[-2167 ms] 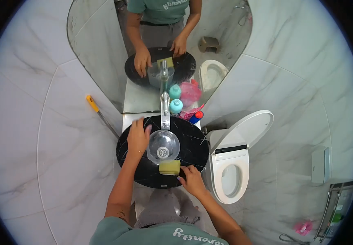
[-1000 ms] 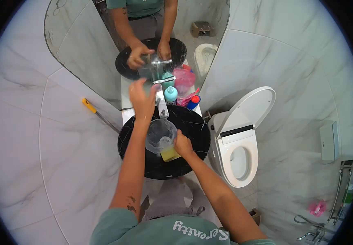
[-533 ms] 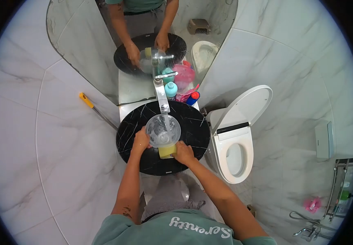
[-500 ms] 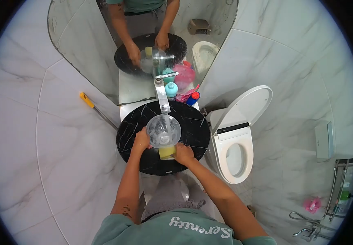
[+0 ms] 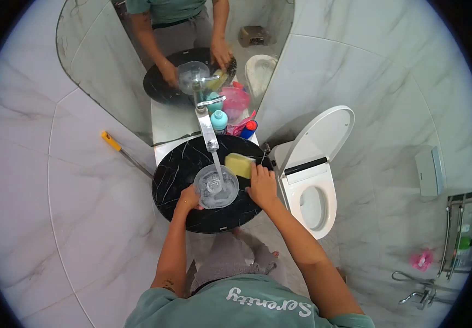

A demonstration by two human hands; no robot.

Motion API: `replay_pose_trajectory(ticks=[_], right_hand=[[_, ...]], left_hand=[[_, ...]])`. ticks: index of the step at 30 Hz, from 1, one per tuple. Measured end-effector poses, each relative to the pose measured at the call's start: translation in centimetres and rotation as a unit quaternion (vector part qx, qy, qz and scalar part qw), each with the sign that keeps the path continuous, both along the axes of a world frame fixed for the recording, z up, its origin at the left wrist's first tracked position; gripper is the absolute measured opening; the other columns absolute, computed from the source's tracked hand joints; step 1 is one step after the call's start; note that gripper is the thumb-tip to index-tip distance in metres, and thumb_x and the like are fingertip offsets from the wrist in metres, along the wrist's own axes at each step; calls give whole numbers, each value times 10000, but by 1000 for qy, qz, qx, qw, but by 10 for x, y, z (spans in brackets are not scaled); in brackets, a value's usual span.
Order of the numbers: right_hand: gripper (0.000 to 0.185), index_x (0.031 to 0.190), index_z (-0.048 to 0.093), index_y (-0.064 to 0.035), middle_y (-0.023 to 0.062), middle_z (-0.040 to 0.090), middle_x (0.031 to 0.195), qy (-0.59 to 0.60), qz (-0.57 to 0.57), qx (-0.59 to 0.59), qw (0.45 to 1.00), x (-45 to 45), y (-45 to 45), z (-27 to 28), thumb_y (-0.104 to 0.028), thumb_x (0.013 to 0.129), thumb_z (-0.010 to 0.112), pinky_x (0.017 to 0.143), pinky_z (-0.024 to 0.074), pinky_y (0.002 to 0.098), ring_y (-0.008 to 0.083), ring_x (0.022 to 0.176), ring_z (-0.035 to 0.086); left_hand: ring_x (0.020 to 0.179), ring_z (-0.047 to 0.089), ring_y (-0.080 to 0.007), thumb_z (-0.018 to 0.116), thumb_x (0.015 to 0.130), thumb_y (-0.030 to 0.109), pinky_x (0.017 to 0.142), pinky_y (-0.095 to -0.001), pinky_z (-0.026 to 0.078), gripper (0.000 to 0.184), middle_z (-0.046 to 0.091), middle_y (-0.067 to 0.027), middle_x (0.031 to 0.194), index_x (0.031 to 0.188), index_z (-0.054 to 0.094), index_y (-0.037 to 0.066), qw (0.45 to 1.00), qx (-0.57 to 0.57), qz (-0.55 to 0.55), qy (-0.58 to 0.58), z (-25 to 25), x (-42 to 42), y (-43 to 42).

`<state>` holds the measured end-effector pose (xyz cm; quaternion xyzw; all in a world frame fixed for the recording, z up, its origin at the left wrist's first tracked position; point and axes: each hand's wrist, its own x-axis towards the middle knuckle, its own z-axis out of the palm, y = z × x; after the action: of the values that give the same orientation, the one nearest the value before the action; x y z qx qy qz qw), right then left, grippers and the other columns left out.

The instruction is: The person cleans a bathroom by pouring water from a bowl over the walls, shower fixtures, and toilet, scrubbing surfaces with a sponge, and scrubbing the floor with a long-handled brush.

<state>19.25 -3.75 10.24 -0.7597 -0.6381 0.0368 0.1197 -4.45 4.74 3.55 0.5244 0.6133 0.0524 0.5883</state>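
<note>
Two hands are busy: the left hand (image 5: pixel 189 198) grips the bowl (image 5: pixel 216 187) by its left side; nearer the sink's (image 5: pixel 169 176) right edge, the right hand (image 5: pixel 263 185) grasps the sponge (image 5: pixel 238 165), its long axis slanting back-left.

Veined wall tiles (image 5: pixel 367 93), 1 mirror (image 5: pixel 102 71), 1 toilet (image 5: pixel 311 178)

One head-worn camera feeds me, pitched steeply forward and down over the green short-sleeved shirt (image 5: pixel 225 303) at bottom edge. Clear round plastic bowl (image 5: pixel 206 200) near mid-frame, fairly close. Tall silvery mirror (image 5: pixel 99 60) ahead repeats the black oval stone-patterned basin (image 5: pixel 171 183).
</note>
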Motion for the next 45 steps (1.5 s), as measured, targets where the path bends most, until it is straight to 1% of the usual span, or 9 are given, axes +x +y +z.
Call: replay_pose_trajectory(ticks=[9, 11, 12, 15, 18, 21, 26, 29, 45], right_hand=[[559, 1203, 455, -113, 118, 439, 1047, 144, -167, 95, 971, 12, -133, 0, -127, 676, 640, 819, 300, 399, 284, 968, 410], [535, 1178, 477, -130, 124, 431, 1056, 149, -218, 95, 960, 24, -178, -17, -108, 667, 631, 820, 308, 410, 296, 973, 404], [515, 1157, 493, -133, 126, 432, 1047, 146, -265, 87, 949, 29, -202, -27, -119, 663, 640, 821, 312, 409, 297, 973, 403], [469, 1096, 534, -115, 132, 469, 997, 133, -350, 60, 925, 46, -266, -67, -145, 645, 660, 809, 342, 404, 298, 943, 433], [406, 1012, 578, -76, 139, 544, 919, 207, -402, -17, 892, 65, -332, -122, -168, 630, 680, 794, 386, 386, 293, 895, 498], [319, 918, 614, -29, 142, 618, 786, 406, -491, -83, 766, 71, -396, -162, -185, 646, 672, 723, 457, 353, 270, 767, 590], [243, 890, 584, -31, 40, 558, 674, 416, -589, -92, 687, 58, -511, -235, -164, 694, 639, 524, 439, 271, 146, 576, 539], [278, 885, 606, -17, 100, 620, 723, 473, -640, -101, 597, 52, -519, -201, -175, 661, 654, 610, 478, 306, 194, 647, 598], [232, 963, 537, -58, 24, 553, 746, 551, -584, 15, 595, 130, -524, -177, -143, 749, 567, 505, 404, 243, 116, 608, 546]], left_hand=[[599, 631, -278, 539, 816, 161, 518, -316, 532, 352, 586, -213, 843, 1122, 482, -1, 999, 2, -20, 44, -18, -16, 1], [686, 621, -224, 536, 840, 159, 596, -299, 511, 290, 580, -169, 839, 1086, 503, 8, 778, 505, -177, 329, -34, -24, -7], [686, 621, -224, 536, 840, 159, 596, -299, 511, 290, 580, -169, 839, 1086, 503, 8, 776, 510, -186, 321, -22, -16, -5], [728, 595, -174, 508, 861, 104, 644, -269, 479, 230, 582, -118, 841, 1072, 512, 13, 869, 488, -50, 69, 14, 16, -1], [731, 596, -166, 479, 845, 12, 639, -236, 478, 217, 583, -120, 900, 1056, 503, -30, 967, 102, 30, -230, -6, 45, 7], [763, 604, -198, 469, 823, -23, 684, -251, 500, 250, 579, -135, 913, 1070, 482, -62, 957, -36, 114, -263, -17, 64, 8], [886, 586, -238, 470, 813, -40, 803, -303, 509, 232, 552, -145, 993, 1032, 475, -116, 964, -31, 118, -235, -36, 59, 6], [847, 589, -248, 471, 774, -82, 779, -342, 531, 200, 543, -122, 920, 971, 498, -99, 963, -5, 141, -229, -39, 56, 5], [727, 615, -267, 561, 774, -18, 686, -315, 540, 155, 583, -136, 821, 912, 543, -85, 960, 27, 205, -189, -24, 56, 4]])
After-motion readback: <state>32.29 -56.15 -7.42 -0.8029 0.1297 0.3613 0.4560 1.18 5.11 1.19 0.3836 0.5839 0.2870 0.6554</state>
